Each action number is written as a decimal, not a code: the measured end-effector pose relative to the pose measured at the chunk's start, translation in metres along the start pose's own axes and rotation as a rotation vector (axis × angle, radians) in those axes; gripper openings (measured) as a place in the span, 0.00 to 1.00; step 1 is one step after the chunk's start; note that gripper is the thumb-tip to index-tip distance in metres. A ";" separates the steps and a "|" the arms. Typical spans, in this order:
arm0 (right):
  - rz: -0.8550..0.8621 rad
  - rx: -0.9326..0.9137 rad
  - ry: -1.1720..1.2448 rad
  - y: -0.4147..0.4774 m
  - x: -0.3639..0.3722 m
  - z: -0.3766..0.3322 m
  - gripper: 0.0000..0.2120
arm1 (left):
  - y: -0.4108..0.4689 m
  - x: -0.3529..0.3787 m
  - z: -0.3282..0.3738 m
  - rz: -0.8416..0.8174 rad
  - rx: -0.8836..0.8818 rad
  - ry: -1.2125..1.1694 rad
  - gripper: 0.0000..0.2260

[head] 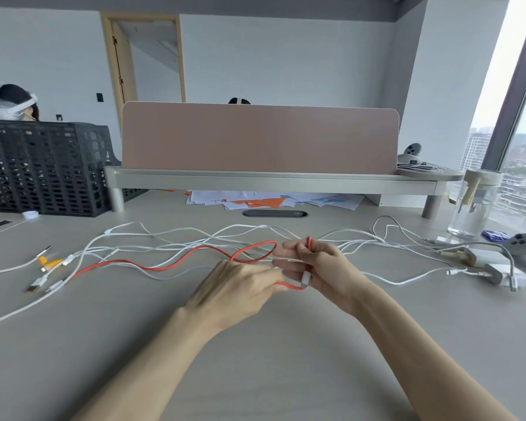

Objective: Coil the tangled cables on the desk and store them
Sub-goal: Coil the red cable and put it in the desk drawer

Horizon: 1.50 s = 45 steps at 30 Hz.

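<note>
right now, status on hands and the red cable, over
Hands: right hand holds the red cable by its white plug end, left hand pinches it close by. Not coiled yet. Rest trails left, crossing the white cables.

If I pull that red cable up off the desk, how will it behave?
Probably floppy: the red cable lies in loose curves and a loop. It crosses the white cables, so it may snag or drag them.

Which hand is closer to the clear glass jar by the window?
Right. The right hand holds the red cable left of the clear glass jar; the left hand lies even farther left.
</note>
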State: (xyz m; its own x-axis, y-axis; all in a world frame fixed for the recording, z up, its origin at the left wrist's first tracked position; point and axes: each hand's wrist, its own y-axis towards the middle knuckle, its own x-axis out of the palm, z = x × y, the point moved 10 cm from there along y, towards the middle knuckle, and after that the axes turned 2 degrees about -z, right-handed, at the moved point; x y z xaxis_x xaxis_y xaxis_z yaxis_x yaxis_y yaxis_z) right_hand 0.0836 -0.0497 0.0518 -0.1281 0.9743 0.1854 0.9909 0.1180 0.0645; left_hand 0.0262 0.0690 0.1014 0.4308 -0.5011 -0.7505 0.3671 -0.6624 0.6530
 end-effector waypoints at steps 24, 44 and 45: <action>-0.354 0.322 -0.308 -0.023 0.050 0.031 0.39 | -0.004 0.004 -0.048 0.108 -0.388 -0.517 0.05; -0.336 0.353 -0.277 -0.023 0.043 0.034 0.40 | -0.004 0.006 -0.044 0.174 -0.460 -0.752 0.06; -0.336 0.349 -0.288 -0.023 0.044 0.034 0.40 | -0.005 0.006 -0.045 0.171 -0.460 -0.752 0.05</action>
State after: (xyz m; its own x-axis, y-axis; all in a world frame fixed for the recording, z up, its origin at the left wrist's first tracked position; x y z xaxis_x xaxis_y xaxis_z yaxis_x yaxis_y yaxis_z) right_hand 0.0566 -0.0025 0.0248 -0.4712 0.8794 -0.0681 0.8587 0.4397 -0.2631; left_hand 0.0641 0.0936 0.0982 -0.0842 -0.9118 -0.4020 0.7110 -0.3376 0.6169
